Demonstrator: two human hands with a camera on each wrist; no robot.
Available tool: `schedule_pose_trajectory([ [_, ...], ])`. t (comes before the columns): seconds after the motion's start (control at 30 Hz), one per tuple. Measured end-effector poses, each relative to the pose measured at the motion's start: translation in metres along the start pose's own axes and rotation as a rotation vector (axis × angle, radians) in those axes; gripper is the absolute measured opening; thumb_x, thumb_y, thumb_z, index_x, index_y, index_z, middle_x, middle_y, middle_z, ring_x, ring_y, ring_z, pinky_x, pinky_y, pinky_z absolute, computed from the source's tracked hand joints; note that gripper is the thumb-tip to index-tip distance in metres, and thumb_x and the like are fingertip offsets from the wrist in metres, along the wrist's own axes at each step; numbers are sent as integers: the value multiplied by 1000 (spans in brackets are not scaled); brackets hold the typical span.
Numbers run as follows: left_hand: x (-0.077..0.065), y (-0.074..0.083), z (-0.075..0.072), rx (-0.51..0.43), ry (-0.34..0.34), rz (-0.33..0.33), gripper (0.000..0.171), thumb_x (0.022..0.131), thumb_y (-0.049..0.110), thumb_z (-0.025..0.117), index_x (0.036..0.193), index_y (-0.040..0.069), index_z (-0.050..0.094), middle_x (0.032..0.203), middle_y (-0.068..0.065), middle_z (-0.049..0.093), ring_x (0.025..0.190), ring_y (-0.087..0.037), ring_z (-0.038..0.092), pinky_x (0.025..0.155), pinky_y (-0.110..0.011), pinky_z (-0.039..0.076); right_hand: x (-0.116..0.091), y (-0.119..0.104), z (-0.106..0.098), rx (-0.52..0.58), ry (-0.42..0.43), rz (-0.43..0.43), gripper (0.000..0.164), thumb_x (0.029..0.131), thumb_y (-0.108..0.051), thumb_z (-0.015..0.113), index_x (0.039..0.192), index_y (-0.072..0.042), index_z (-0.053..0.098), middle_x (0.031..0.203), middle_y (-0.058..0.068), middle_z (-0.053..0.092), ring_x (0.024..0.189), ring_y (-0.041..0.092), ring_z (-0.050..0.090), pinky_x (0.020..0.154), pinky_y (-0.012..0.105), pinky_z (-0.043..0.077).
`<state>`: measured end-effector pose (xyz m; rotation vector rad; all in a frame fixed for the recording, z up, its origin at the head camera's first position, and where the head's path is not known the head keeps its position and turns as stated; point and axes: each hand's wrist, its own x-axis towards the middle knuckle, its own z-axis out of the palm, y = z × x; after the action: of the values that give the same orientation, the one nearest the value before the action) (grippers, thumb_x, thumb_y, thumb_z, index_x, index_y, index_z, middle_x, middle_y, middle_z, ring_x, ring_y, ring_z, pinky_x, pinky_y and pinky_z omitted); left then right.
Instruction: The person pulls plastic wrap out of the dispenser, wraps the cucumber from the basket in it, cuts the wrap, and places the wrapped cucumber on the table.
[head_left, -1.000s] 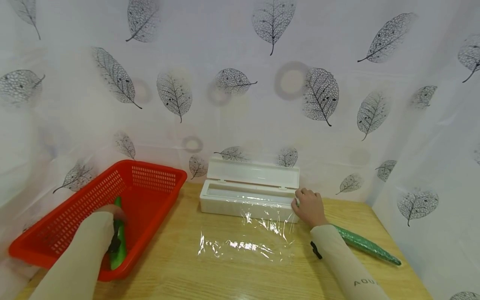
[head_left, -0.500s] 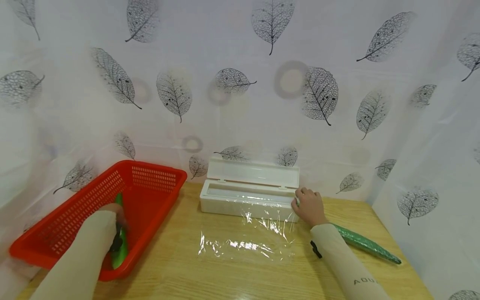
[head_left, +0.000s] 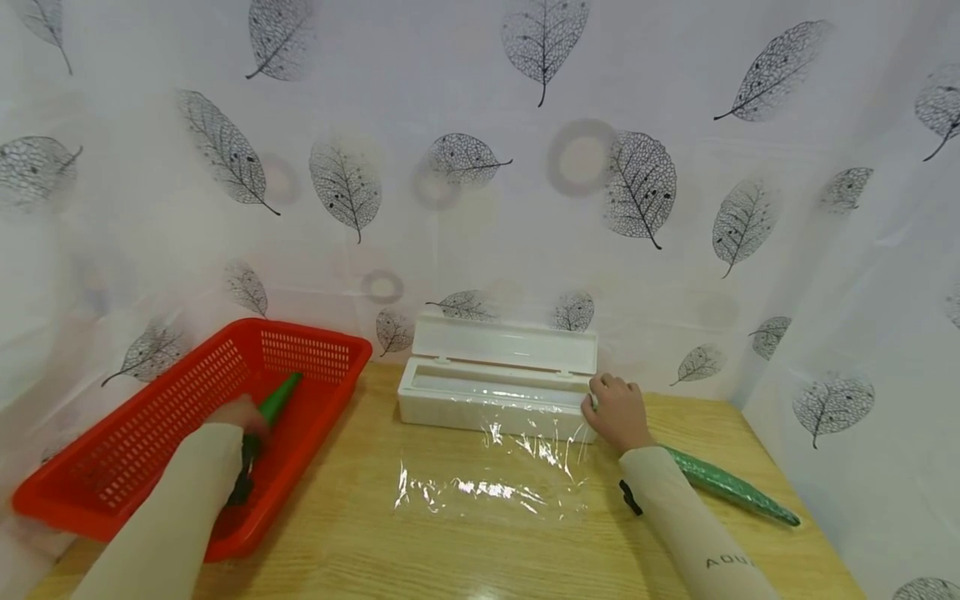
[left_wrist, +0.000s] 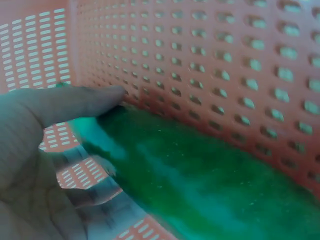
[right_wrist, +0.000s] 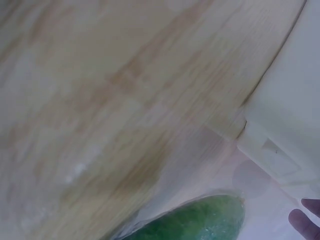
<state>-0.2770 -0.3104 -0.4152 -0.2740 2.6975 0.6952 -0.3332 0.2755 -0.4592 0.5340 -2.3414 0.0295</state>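
Inside the red basket (head_left: 345, 375), my left hand (head_left: 238, 415) grips a long green cucumber (head_left: 279, 400). The left wrist view shows the thumb over the cucumber (left_wrist: 190, 170) and the other fingers beneath it, close to the basket's perforated wall. My right hand (head_left: 621, 415) holds the right end of a white cling film box (head_left: 442, 410), whose lid (head_left: 502, 346) stands raised. A sheet of cling film (head_left: 487, 490) runs from the box toward me over the table. A film-wrapped cucumber (head_left: 738, 490) lies beside my right forearm; its tip also appears in the right wrist view.
The wooden table (head_left: 360, 533) carries the basket at left and the box at the back middle. Behind it hangs a white curtain (head_left: 480, 233) printed with dark leaves, which also closes off both sides.
My left hand has moved slightly right and the cucumber has turned, its far end now pointing toward the basket's back right. The right hand and box have stayed in place.
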Motion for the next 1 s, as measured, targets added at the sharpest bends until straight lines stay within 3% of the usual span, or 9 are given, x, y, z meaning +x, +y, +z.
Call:
schedule_pose_trajectory([
  [0.13, 8, -5, 2, 78, 37, 40, 88, 72, 21, 68, 137, -15, 21, 118, -38, 46, 91, -40, 50, 80, -54, 46, -1, 0, 0, -1, 1, 0, 16, 78, -17, 58, 85, -3, 61, 77, 12, 62, 63, 27, 58, 61, 45, 50],
  [0.27, 13, -6, 2, 172, 126, 116, 76, 69, 22, 67, 131, -7, 34, 92, -25, 57, 74, -31, 50, 61, -43, 45, -2, 0, 0, -3, -9, 6, 17, 78, -17, 58, 85, -3, 61, 78, 12, 62, 64, 27, 58, 61, 45, 49],
  [0.4, 14, 1, -3, 258, 242, 208, 71, 69, 26, 67, 129, -2, 40, 82, -19, 57, 65, -27, 48, 51, -37, 41, -2, -1, -1, -3, -5, 2, 18, 76, -18, 59, 85, -2, 61, 76, 12, 60, 62, 26, 56, 59, 44, 48],
  [0.53, 8, 14, -12, 322, 354, 291, 71, 71, 30, 70, 129, 1, 42, 87, -22, 54, 66, -27, 48, 49, -37, 42, -1, -2, -1, -4, 1, -4, 19, 76, -19, 59, 85, -2, 61, 75, 12, 60, 62, 26, 56, 59, 44, 48],
  [0.73, -9, 40, -23, 404, 454, 377, 71, 73, 29, 70, 132, 2, 42, 97, -29, 51, 65, -29, 49, 48, -38, 43, 0, -1, -1, -4, -13, 4, 19, 77, -19, 60, 86, -2, 61, 76, 12, 60, 63, 26, 56, 60, 44, 48],
  [1.0, -29, 94, -14, 543, 584, 535, 66, 70, 26, 69, 131, 9, 47, 102, -21, 53, 80, -32, 51, 69, -50, 50, 1, -1, -3, 2, -32, 12, 19, 78, -17, 61, 88, -2, 62, 80, 13, 62, 66, 27, 59, 63, 46, 50],
])
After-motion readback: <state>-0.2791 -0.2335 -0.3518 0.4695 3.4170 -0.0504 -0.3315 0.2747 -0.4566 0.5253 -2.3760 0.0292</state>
